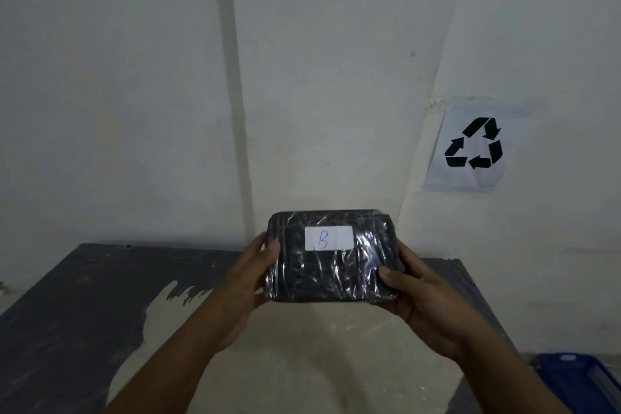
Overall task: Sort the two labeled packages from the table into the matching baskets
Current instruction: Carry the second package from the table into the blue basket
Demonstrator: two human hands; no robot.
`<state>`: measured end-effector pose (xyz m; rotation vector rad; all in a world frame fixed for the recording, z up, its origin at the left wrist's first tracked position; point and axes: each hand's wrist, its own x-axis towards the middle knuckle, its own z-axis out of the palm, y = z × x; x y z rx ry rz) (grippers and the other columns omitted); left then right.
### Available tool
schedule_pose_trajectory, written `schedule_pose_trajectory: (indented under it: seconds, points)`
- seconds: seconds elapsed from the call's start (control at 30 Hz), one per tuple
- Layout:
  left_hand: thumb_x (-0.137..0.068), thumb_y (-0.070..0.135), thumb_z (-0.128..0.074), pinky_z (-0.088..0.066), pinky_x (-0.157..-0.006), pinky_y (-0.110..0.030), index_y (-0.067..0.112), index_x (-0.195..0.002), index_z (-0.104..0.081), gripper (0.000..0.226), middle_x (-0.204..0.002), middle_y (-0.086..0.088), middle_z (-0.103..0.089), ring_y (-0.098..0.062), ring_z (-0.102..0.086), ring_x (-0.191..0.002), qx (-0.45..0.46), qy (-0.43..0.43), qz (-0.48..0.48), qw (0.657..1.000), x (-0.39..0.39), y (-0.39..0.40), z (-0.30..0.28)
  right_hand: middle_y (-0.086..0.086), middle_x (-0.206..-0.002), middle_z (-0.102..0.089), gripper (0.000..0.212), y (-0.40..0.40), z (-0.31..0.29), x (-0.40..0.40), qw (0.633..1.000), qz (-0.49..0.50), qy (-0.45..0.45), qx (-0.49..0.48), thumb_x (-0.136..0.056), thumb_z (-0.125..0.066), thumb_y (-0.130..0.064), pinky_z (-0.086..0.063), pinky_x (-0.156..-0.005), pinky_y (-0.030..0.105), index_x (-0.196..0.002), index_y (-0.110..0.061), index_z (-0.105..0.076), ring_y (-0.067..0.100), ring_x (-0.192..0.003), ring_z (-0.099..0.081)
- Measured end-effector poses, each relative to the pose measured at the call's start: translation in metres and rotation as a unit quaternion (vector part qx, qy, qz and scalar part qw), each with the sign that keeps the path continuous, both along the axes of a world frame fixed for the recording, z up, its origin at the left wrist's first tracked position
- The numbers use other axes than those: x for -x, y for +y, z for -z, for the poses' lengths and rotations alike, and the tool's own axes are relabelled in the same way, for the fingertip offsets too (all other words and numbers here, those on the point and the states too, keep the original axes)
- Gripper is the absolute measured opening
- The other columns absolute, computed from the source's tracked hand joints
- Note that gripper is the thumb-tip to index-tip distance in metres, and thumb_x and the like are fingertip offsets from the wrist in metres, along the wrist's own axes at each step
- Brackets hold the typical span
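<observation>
I hold a black package [331, 274] wrapped in shiny clear film above the table [77, 306], its face tilted toward me. A white label [329, 238] on its upper part reads "B". My left hand [250, 279] grips its left edge, thumb on the front. At the right edge, my right hand [413, 296] grips it the same way. A blue basket [581, 380] shows partly at the lower right, beside the table. No second package is in view.
The table top is dark grey with a large worn pale patch in the middle. White walls meet in a corner behind it. A paper sheet with a black recycling symbol [473, 143] is stuck on the right wall.
</observation>
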<state>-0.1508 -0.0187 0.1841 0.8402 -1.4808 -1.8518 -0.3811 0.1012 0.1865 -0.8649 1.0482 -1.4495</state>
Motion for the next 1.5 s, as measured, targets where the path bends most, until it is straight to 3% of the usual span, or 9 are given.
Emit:
schedule_pose_trajectory:
  seconds: [0.17, 0.43, 0.5, 0.6, 0.8, 0.97, 1.17, 1.33, 1.5]
  points:
    - [-0.072, 0.044, -0.068, -0.056, -0.085, -0.038, 0.023, -0.119, -0.061, 0.052, -0.112, -0.002, -0.073, -0.021, -0.068, -0.104, -0.049, 0.028, -0.030, 0.998, 0.022, 0.007, 0.015, 0.006, -0.126, -0.066, 0.054, 0.007, 0.012, 0.006, 0.999, 0.011, -0.024, -0.033, -0.080, -0.060, -0.013, -0.057, -0.080, 0.036, -0.132, -0.028, -0.051, 0.024, -0.108, -0.066]
    - [-0.064, 0.046, -0.072, -0.057, -0.065, -0.034, 0.017, -0.114, -0.059, 0.059, -0.105, -0.005, -0.074, -0.021, -0.072, -0.090, -0.059, 0.076, -0.195, 0.976, 0.049, 0.022, 0.034, -0.013, -0.123, -0.059, 0.056, 0.037, 0.014, 0.034, 0.943, 0.132, 0.259, -0.160, -0.085, -0.060, -0.043, -0.046, -0.097, 0.035, -0.138, -0.035, -0.043, 0.009, -0.112, -0.055]
    - [-0.075, 0.039, -0.068, -0.056, -0.064, -0.036, 0.017, -0.114, -0.059, 0.046, -0.105, -0.007, -0.073, -0.021, -0.073, -0.085, -0.075, 0.092, -0.199, 0.973, 0.052, 0.022, 0.037, -0.018, -0.114, -0.059, 0.053, 0.048, 0.012, 0.042, 0.925, 0.161, 0.301, -0.169, -0.088, -0.058, -0.039, -0.046, -0.083, 0.020, -0.138, -0.032, -0.043, -0.003, -0.097, -0.056]
    - [-0.085, 0.030, -0.060, -0.057, -0.059, -0.035, 0.018, -0.110, -0.060, 0.028, -0.104, -0.008, -0.072, -0.019, -0.073, -0.076, -0.086, 0.109, -0.187, 0.972, 0.058, 0.020, 0.037, 0.000, -0.131, -0.058, 0.050, 0.064, 0.010, 0.052, 0.895, 0.206, 0.350, -0.185, -0.091, -0.054, -0.035, -0.040, -0.087, 0.025, -0.139, -0.028, -0.042, 0.011, -0.108, -0.056]
    - [-0.089, 0.031, -0.055, -0.058, -0.067, -0.042, 0.014, -0.119, -0.059, 0.034, -0.110, -0.012, -0.070, -0.030, -0.068, -0.095, -0.067, 0.106, -0.122, 0.985, 0.068, 0.013, 0.029, 0.009, -0.134, -0.055, 0.047, 0.103, 0.002, 0.045, 0.862, 0.290, 0.360, -0.210, -0.093, -0.052, -0.030, -0.043, -0.088, 0.030, -0.139, -0.021, -0.042, 0.019, -0.112, -0.055]
    - [-0.088, 0.035, -0.057, -0.059, -0.060, -0.035, 0.018, -0.114, -0.063, 0.032, -0.109, -0.010, -0.072, -0.026, -0.071, -0.092, -0.042, 0.081, -0.031, 0.995, 0.082, 0.014, 0.031, 0.003, -0.125, -0.059, 0.037, 0.155, 0.009, 0.029, 0.830, 0.371, 0.334, -0.248, -0.093, -0.052, -0.032, -0.040, -0.065, 0.015, -0.129, -0.029, -0.048, 0.005, -0.090, -0.055]
    - [-0.088, 0.035, -0.057, -0.059, -0.058, -0.033, 0.022, -0.103, -0.069, 0.024, -0.100, -0.005, -0.076, -0.022, -0.073, -0.085, -0.052, 0.059, 0.089, 0.993, 0.124, 0.066, 0.035, 0.005, -0.130, -0.058, 0.047, 0.246, 0.019, 0.008, 0.758, 0.480, 0.302, -0.322, -0.091, -0.053, -0.035, -0.042, -0.078, 0.029, -0.136, -0.023, -0.045, 0.017, -0.104, -0.055]
    - [-0.086, 0.036, -0.059, -0.056, -0.075, -0.043, 0.021, -0.108, -0.066, 0.027, -0.108, -0.008, -0.073, -0.029, -0.070, -0.095, -0.064, 0.033, 0.192, 0.979, 0.173, 0.143, 0.034, 0.009, -0.130, -0.057, 0.046, 0.338, 0.022, -0.002, 0.706, 0.563, 0.256, -0.344, -0.091, -0.056, -0.031, -0.041, -0.083, 0.031, -0.135, -0.022, -0.047, 0.020, -0.106, -0.056]
    - [-0.084, 0.034, -0.062, -0.059, -0.063, -0.040, 0.020, -0.108, -0.067, 0.028, -0.104, -0.011, -0.074, -0.031, -0.071, -0.091, -0.064, 0.018, 0.284, 0.957, 0.230, 0.238, 0.036, 0.007, -0.129, -0.058, 0.045, 0.435, 0.030, -0.004, 0.660, 0.624, 0.208, -0.362, -0.089, -0.058, -0.032, -0.043, -0.085, 0.032, -0.133, -0.023, -0.049, 0.022, -0.113, -0.055]
